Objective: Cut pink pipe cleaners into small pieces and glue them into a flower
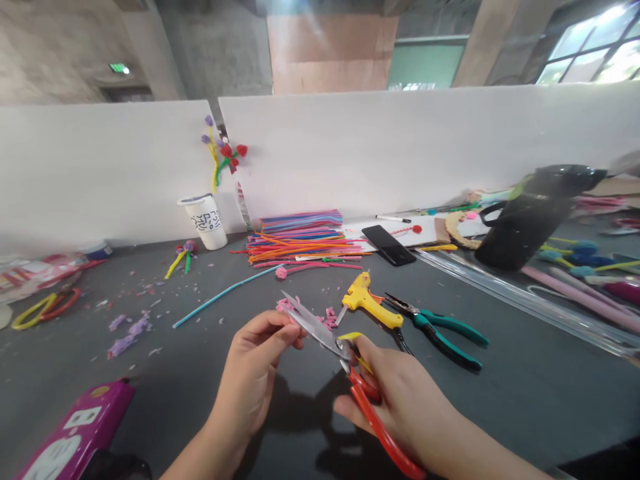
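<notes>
My left hand point(260, 360) pinches a small pink fuzzy piece point(286, 305), apparently pipe cleaner, between thumb and fingertips. My right hand point(395, 393) grips scissors point(320, 335) with red and yellow handles. The blades are slightly apart, their tips at the pink piece by my left fingertips. Just behind the blades lie short pink clippings point(329, 318). A yellow glue gun point(373, 300) rests beyond my right hand, with green-handled pliers point(440, 327) beside it. A pink pipe cleaner with a round pink head point(281, 273) lies farther back, close to a light blue pipe cleaner point(225, 293).
Bundled coloured pipe cleaners point(300, 243) lie at the back by a white partition point(400, 147). A paper cup point(204, 220), phone point(389, 245) and black jug point(535, 217) stand or lie nearby. Purple scraps point(131, 333), a magenta power strip point(80, 427) and other scissors point(47, 310) are left.
</notes>
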A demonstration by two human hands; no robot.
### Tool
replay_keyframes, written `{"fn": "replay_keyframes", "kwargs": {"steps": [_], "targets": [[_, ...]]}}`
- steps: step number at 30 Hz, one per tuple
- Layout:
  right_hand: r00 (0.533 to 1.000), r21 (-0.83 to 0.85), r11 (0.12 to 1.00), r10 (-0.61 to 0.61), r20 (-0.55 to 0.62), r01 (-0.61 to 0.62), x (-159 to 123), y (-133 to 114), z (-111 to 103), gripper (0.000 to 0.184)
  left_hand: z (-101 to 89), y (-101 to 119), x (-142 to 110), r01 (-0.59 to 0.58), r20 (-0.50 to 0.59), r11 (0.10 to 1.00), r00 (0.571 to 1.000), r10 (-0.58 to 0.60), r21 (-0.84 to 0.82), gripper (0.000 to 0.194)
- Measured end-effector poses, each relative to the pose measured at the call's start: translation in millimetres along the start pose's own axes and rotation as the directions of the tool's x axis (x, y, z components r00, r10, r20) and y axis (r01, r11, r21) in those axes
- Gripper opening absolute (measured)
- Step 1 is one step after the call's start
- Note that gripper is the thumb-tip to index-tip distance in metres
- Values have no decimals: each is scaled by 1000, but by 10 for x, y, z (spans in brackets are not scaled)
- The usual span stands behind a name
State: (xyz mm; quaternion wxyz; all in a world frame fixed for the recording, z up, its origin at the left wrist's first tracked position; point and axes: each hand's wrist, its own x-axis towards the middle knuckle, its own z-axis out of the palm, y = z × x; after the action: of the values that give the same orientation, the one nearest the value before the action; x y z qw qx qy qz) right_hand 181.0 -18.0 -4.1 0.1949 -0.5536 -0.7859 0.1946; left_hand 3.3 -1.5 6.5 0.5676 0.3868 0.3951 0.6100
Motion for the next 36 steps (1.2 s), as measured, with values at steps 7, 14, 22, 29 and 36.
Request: {"fn": "replay_keyframes", "kwargs": {"steps": [7,14,22,29,36], "targets": [[995,-144,985,-102,-7,100,-39,83,37,39,-20,-3,-32,-62,22,996,998,63,-59,5],[988,-177,973,-153,-27,146,-41,104,48,33,-20,6,-30,-73,42,995,996,76,-71,6],[982,-224,961,-178,-61,160,-36,109,46,30,-15,-3,-22,-88,51,994,995,91,-59,5],[975,-269,946,-208,-72,181,-32,133,71,26,-37,-11,-23,-84,58,994,994,88,-64,4],[974,-250,952,-207,-96,178,-55,166,93,24,-46,-19,-2,-91,56,995,994,94,-50,2]]}}
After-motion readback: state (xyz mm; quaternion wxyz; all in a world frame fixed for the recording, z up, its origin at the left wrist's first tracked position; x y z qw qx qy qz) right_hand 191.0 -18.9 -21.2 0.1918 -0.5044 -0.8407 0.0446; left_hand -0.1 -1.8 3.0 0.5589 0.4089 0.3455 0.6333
